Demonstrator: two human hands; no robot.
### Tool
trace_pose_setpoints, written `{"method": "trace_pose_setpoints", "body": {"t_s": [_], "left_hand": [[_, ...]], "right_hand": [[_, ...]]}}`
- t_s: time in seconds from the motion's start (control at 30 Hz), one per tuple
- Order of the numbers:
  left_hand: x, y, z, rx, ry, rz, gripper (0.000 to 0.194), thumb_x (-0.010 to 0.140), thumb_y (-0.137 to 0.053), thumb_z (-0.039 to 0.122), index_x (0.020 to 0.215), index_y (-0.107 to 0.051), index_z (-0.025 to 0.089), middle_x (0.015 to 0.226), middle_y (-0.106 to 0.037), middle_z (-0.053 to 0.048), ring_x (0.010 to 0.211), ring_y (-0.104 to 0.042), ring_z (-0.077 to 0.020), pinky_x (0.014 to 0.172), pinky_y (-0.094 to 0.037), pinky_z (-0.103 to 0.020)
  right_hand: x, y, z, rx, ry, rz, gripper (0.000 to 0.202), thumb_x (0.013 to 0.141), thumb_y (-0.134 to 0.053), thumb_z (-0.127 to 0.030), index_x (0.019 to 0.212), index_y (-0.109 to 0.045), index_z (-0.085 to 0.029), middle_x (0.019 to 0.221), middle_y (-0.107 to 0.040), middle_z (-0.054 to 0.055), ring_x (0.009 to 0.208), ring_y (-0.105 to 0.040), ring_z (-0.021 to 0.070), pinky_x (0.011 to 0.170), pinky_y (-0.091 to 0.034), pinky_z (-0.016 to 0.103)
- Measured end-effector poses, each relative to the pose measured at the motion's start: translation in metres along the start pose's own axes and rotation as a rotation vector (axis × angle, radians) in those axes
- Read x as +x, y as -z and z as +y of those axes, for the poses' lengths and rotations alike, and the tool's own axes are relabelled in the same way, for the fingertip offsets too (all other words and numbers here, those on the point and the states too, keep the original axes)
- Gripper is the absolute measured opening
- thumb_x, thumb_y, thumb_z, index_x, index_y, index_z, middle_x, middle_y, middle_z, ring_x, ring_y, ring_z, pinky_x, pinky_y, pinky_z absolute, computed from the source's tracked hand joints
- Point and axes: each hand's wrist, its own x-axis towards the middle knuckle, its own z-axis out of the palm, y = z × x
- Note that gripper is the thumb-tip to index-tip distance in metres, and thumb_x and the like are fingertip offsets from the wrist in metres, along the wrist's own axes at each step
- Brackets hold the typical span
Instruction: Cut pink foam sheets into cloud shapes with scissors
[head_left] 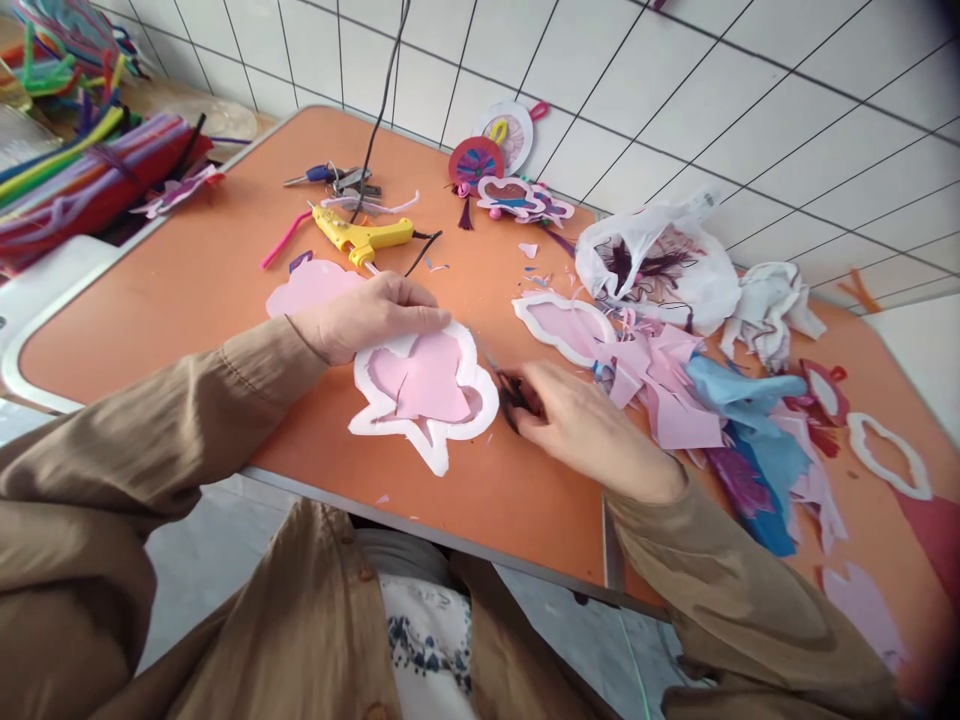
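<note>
My left hand [386,315] pinches the upper edge of a white-rimmed shape [484,395] that has a flower-like outline with a pointed tail. A pink piece [431,380] lies inside its white border. Dark-handled scissors [511,398] are in my right hand [566,420], close to the right edge of the shape, with their blades pointing up and left. Partly behind my left hand lies a pink scalloped piece [311,287]. Another white-bordered pink shape [566,325] rests beyond my right hand.
A yellow glue gun [364,235] with a dark cord and some keys [349,182] lie at the back left. Finished ornaments [478,165] stand by the tiled wall. A white plastic bag [660,265], pink scraps [667,385] and blue cloth [750,390] cover the right side.
</note>
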Motion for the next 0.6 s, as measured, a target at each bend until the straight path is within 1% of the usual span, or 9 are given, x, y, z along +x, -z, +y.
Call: {"method": "trace_pose_setpoints", "body": {"t_s": [0.1, 0.17, 0.23, 0.33, 0.4, 0.47, 0.5, 0.57, 0.6], "left_hand": [[-0.002, -0.002, -0.001, -0.001, 0.005, -0.014, 0.029, 0.088, -0.058, 0.036, 0.069, -0.059, 0.015, 0.066, -0.049, 0.001, 0.061, -0.04, -0.0088, 0.057, -0.031, -0.024], [-0.002, -0.004, -0.003, 0.013, -0.016, -0.026, 0.03, 0.088, -0.058, 0.037, 0.066, -0.055, 0.016, 0.064, -0.045, 0.001, 0.061, -0.039, -0.0094, 0.058, -0.031, -0.024], [-0.001, -0.007, -0.005, 0.04, -0.011, -0.043, 0.032, 0.088, -0.059, 0.036, 0.063, -0.052, 0.017, 0.062, -0.042, 0.002, 0.059, -0.036, -0.0093, 0.056, -0.029, -0.025], [0.003, -0.011, -0.008, 0.043, 0.025, -0.083, 0.03, 0.087, -0.058, 0.031, 0.061, -0.052, 0.017, 0.058, -0.041, 0.003, 0.054, -0.035, -0.0085, 0.053, -0.027, -0.025], [0.005, -0.012, -0.01, 0.042, 0.026, -0.102, 0.03, 0.086, -0.058, 0.03, 0.059, -0.052, 0.017, 0.055, -0.04, 0.003, 0.052, -0.033, -0.0076, 0.052, -0.025, -0.026], [0.008, -0.013, -0.011, 0.066, 0.011, -0.115, 0.033, 0.084, -0.061, 0.03, 0.056, -0.049, 0.017, 0.054, -0.038, 0.004, 0.05, -0.03, -0.0069, 0.051, -0.025, -0.025], [0.009, -0.013, -0.012, 0.079, 0.004, -0.12, 0.033, 0.083, -0.062, 0.031, 0.056, -0.049, 0.017, 0.054, -0.038, 0.004, 0.051, -0.031, -0.0069, 0.051, -0.025, -0.025], [0.01, -0.013, -0.014, 0.101, -0.009, -0.133, 0.032, 0.081, -0.063, 0.032, 0.056, -0.05, 0.017, 0.055, -0.04, 0.003, 0.052, -0.033, -0.0074, 0.051, -0.026, -0.025], [0.011, -0.013, -0.015, 0.109, -0.011, -0.14, 0.031, 0.081, -0.063, 0.032, 0.057, -0.051, 0.017, 0.056, -0.042, 0.003, 0.053, -0.034, -0.0078, 0.051, -0.027, -0.025]], "right_hand": [[-0.002, -0.002, 0.021, 0.539, -0.075, 0.077, 0.036, 0.082, -0.065, -0.02, 0.117, -0.061, -0.021, 0.1, -0.072, 0.006, 0.088, -0.071, 0.0226, 0.08, -0.055, 0.038], [-0.006, -0.001, 0.027, 0.879, -0.09, 0.037, 0.038, 0.078, -0.075, -0.028, 0.113, -0.061, -0.023, 0.094, -0.072, 0.004, 0.079, -0.07, 0.0194, 0.074, -0.056, 0.035], [-0.011, -0.001, 0.027, 1.104, -0.082, -0.037, 0.043, 0.077, -0.083, -0.038, 0.112, -0.062, -0.023, 0.091, -0.074, 0.004, 0.074, -0.069, 0.0177, 0.069, -0.055, 0.033], [-0.019, -0.004, 0.02, 1.271, -0.069, -0.221, 0.047, 0.081, -0.086, -0.044, 0.116, -0.062, -0.023, 0.097, -0.079, 0.008, 0.074, -0.07, 0.0167, 0.069, -0.055, 0.032], [-0.022, -0.009, 0.016, 1.359, 0.005, -0.333, 0.049, 0.083, -0.085, -0.044, 0.121, -0.062, -0.022, 0.096, -0.079, 0.008, 0.073, -0.07, 0.016, 0.07, -0.055, 0.032], [-0.023, -0.016, 0.015, 1.448, 0.079, -0.373, 0.056, 0.08, -0.089, -0.044, 0.125, -0.063, -0.023, 0.088, -0.077, 0.005, 0.071, -0.067, 0.0148, 0.068, -0.053, 0.03], [-0.024, -0.019, 0.015, 1.48, 0.097, -0.376, 0.062, 0.076, -0.092, -0.045, 0.126, -0.063, -0.023, 0.084, -0.075, 0.003, 0.069, -0.066, 0.0142, 0.067, -0.051, 0.029], [-0.025, -0.023, 0.013, 1.494, 0.084, -0.399, 0.069, 0.067, -0.096, -0.049, 0.123, -0.064, -0.024, 0.079, -0.072, 0.001, 0.068, -0.064, 0.0135, 0.064, -0.048, 0.027], [-0.027, -0.024, 0.011, 1.488, 0.07, -0.417, 0.068, 0.066, -0.097, -0.051, 0.118, -0.064, -0.023, 0.077, -0.071, 0.0, 0.067, -0.063, 0.013, 0.062, -0.047, 0.025]]}}
